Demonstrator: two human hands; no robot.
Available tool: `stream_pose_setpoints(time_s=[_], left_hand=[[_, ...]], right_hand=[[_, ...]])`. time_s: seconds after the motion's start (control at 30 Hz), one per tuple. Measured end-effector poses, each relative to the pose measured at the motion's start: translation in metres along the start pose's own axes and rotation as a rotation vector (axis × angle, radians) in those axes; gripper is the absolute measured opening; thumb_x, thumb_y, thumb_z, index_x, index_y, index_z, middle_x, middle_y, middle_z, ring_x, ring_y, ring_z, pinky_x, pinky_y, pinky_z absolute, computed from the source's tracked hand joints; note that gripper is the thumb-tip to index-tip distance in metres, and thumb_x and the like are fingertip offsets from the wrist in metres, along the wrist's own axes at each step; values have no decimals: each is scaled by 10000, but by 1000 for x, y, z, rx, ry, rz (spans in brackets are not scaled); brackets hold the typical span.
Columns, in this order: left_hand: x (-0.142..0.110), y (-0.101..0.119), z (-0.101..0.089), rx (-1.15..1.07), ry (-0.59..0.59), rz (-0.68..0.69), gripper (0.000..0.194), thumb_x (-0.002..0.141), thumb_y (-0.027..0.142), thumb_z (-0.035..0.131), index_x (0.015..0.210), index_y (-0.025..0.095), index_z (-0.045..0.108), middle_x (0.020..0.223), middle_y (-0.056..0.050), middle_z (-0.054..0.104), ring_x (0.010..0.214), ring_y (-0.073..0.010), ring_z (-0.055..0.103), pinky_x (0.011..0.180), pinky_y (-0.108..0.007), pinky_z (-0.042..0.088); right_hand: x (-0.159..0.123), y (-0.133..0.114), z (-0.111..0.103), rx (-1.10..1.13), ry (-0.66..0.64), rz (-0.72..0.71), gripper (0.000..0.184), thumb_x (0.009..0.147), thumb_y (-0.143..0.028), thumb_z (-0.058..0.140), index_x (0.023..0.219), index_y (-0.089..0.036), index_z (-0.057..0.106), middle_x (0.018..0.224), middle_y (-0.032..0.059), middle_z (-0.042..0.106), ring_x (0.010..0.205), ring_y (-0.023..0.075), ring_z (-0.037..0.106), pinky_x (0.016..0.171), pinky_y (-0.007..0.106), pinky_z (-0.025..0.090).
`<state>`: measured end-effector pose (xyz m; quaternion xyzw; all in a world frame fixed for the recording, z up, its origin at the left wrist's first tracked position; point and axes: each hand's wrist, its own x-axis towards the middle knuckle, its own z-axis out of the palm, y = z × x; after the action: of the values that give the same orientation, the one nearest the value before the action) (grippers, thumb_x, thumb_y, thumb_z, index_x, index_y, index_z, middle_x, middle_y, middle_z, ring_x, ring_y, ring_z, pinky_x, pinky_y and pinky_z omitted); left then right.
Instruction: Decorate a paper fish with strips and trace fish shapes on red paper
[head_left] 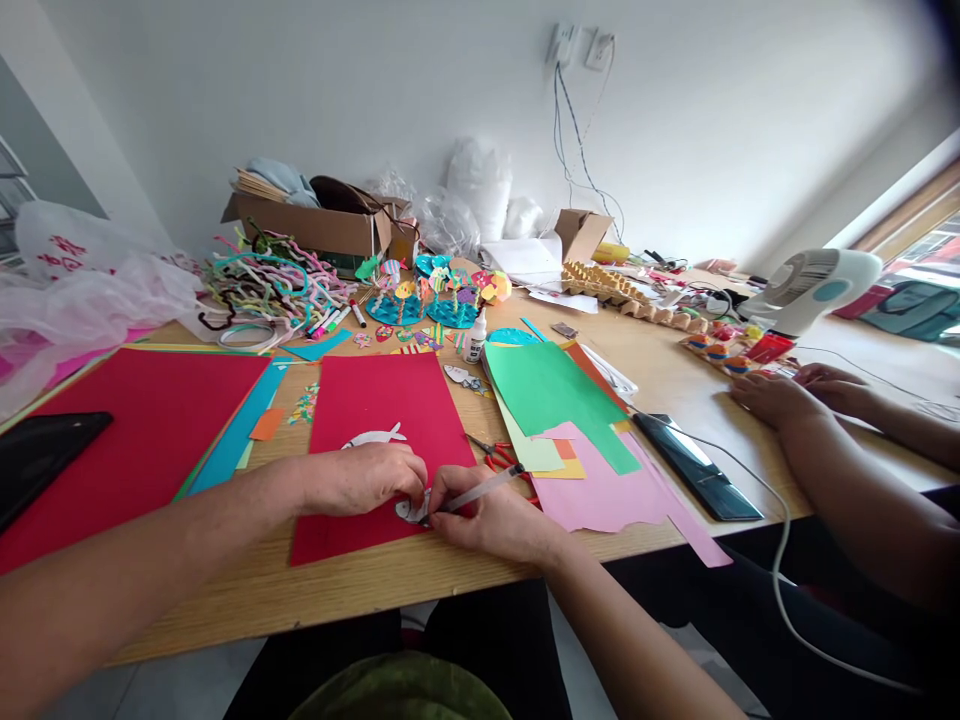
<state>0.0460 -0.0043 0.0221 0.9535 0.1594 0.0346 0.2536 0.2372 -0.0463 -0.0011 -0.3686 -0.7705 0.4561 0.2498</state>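
Observation:
In my right hand (499, 515) is a slim pen (486, 487) with a clear barrel and a dark cap end, its tip low over a small white paper fish cutout (406, 511). My left hand (375, 478) is closed, fingertips pinching the edge of that cutout. Both hands rest over a red sheet of paper (390, 395) near the table's front edge. Another white fish cutout (373, 437) lies on the red sheet, partly hidden behind my left hand. Red-handled scissors (496, 457) lie just beyond my right hand, partly covered by it.
Green paper (551, 390) and pink paper (607, 490) lie to the right, beside a dark phone-like slab (697, 465). A glue bottle (475, 338), pipe cleaners (277, 275) and fish decorations (435, 290) stand behind. Another person's hands (780, 400) work at right near a white fan (814, 290).

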Motion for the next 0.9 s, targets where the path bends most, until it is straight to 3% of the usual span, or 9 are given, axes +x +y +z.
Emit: stream_pose_setpoints(time_s=[0.9], left_hand=[[3,-3,-5,-79,-15,13,347,809,0,409,782,216,680,817,-19,673,786,-159,601,777,-295,435]], right_hand=[[6,5,2,-27,-44,-42,89,713,-80,565,729,-166,581,703,-17,607,607,94,542,533,172,415]])
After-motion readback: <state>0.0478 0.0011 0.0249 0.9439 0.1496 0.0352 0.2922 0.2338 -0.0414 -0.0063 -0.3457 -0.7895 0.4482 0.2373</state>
